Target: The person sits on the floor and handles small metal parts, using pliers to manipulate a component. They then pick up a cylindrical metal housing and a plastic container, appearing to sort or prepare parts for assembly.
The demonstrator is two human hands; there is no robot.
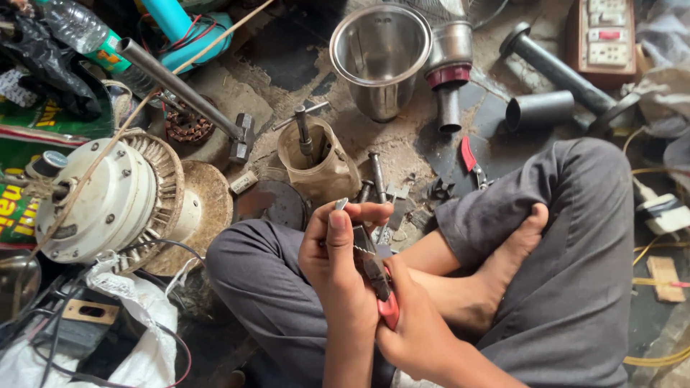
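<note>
I sit cross-legged on the floor in grey trousers. My left hand (336, 251) pinches a small metal part (341, 204) between thumb and forefinger, just above my lap. My right hand (415, 327) grips red-handled pliers (375, 276), whose jaws point up toward that small part and meet it near my left fingertips. The pliers' handles are mostly hidden in my right palm. Both hands are close together over my crossed legs, with my bare foot (503, 266) just to the right.
A white fan motor (108, 197) lies at left beside a hammer (187, 90). A steel mixer jar (381, 54), dark metal tubes (553, 68), a second pair of red pliers (471, 159), a switchboard (607, 32), a dirty plastic cup (320, 162) and loose wires crowd the floor.
</note>
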